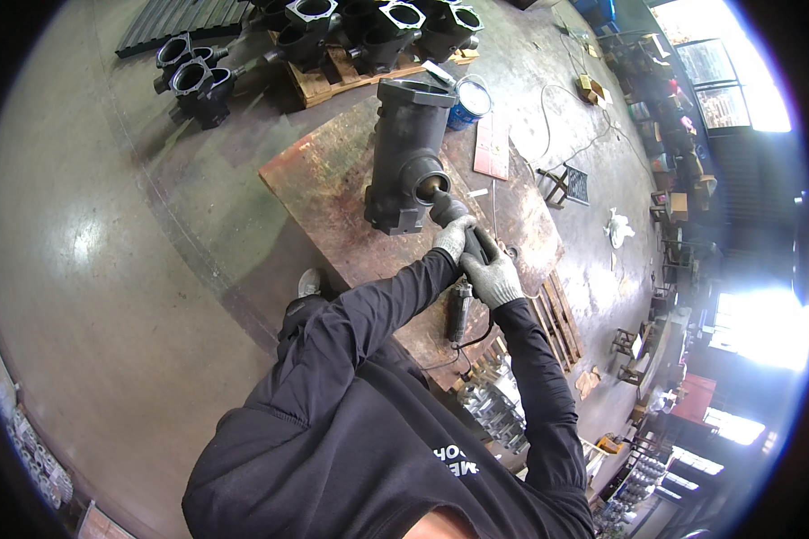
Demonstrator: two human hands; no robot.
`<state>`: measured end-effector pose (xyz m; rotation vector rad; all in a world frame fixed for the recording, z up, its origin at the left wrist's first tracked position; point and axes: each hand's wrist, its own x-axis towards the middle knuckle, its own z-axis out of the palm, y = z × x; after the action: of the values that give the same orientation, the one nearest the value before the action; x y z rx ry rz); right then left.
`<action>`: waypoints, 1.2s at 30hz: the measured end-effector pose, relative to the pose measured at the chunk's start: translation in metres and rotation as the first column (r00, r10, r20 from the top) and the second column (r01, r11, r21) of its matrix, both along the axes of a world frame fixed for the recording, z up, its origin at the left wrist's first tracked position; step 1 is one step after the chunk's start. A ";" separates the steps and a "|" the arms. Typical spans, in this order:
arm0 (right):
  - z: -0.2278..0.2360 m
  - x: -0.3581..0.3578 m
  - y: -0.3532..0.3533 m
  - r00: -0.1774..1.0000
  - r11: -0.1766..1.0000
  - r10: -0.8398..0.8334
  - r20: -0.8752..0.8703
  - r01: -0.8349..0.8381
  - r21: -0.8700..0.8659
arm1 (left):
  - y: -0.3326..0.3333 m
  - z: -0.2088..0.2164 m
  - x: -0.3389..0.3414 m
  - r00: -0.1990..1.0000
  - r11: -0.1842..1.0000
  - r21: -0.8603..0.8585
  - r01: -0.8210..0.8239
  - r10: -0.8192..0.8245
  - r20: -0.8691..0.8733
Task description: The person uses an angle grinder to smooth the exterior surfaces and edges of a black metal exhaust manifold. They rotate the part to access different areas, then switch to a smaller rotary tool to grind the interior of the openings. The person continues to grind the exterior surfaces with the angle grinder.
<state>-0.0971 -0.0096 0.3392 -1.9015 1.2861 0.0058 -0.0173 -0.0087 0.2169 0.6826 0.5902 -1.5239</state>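
On one rusty tabletop (319, 184) | one black casting (404, 130) | left hand (455, 237), right hand (496, 278): fingers clasping one tool (448, 207)

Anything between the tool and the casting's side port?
Nothing visible. The left hand and right hand hold the tool with its tip at the side port of the casting.

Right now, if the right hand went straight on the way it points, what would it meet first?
Most likely the right hand would meet the left hand first, just ahead on the same dark tool, though depth is unclear.
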 end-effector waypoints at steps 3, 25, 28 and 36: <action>0.003 -0.003 0.001 1.000 1.000 -0.009 0.011 0.009 0.030 | 0.000 -0.005 -0.007 0.999 0.997 -0.070 -0.026 0.023 -0.042; -0.065 0.040 -0.040 0.994 1.000 -0.002 -0.111 -0.001 -0.030 | -0.041 -0.084 0.044 0.991 0.986 -0.131 0.103 -0.113 -0.076; -0.061 0.039 -0.038 0.992 1.000 0.013 -0.123 -0.016 -0.022 | -0.036 -0.075 0.044 0.987 0.990 -0.051 0.133 -0.137 -0.085; -0.023 0.021 -0.021 0.991 0.999 0.035 -0.128 -0.036 -0.004 | -0.012 -0.015 0.025 1.000 1.000 0.013 0.011 -0.011 0.012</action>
<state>-0.0758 -0.0301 0.3159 -1.9557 1.3383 0.1446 0.0081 -0.0209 0.2019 0.7057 0.5883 -1.5266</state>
